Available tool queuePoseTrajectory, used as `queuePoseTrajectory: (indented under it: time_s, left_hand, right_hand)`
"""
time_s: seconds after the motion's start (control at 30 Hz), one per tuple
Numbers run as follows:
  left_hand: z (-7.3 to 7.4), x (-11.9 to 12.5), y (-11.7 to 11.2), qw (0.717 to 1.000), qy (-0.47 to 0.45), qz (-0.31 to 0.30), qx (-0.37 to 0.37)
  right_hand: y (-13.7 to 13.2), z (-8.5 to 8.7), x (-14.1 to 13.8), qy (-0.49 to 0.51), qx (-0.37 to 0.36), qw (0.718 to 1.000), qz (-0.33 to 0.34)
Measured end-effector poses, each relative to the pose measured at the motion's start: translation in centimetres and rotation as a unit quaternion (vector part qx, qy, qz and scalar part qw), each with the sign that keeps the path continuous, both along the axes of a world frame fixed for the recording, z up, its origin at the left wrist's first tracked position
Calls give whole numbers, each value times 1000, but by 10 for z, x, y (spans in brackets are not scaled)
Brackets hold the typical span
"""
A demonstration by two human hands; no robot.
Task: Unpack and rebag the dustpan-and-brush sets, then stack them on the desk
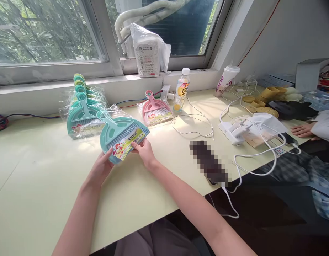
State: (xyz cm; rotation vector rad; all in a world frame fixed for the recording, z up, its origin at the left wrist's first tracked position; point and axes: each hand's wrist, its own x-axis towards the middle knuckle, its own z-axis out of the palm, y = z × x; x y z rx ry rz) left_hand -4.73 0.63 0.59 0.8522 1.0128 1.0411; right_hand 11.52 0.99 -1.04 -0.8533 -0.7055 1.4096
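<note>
Both hands hold a teal mini dustpan-and-brush set (118,133) wrapped in clear plastic, just above the pale yellow table (33,185). My left hand (101,167) grips its near left corner, fingers curled under it. My right hand (143,148) pinches the near right edge by the colourful paper label (126,144). Behind it lies a stack of several more teal sets (83,108), handles toward the window. A single pink set (155,108) lies to the right of them.
A drink bottle (181,90), a white cup (226,81), a power strip (233,131) with white cables, and a blurred object (208,161) lie on the right. Another person's hand (303,129) rests at the far right. A white bag (149,49) sits on the windowsill.
</note>
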Motion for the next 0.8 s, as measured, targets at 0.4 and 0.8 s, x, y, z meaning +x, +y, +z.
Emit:
queuePoseTrajectory:
  time_s: [0.4, 0.8]
  left_hand:
    - [1, 6, -1, 997, 34, -10, 67]
    - [0, -3, 0, 992, -15, 36, 118]
  right_hand:
    - [2, -1, 1, -15, 2, 1000, -1]
    - [-5, 1, -3, -33, 30, 999, 25]
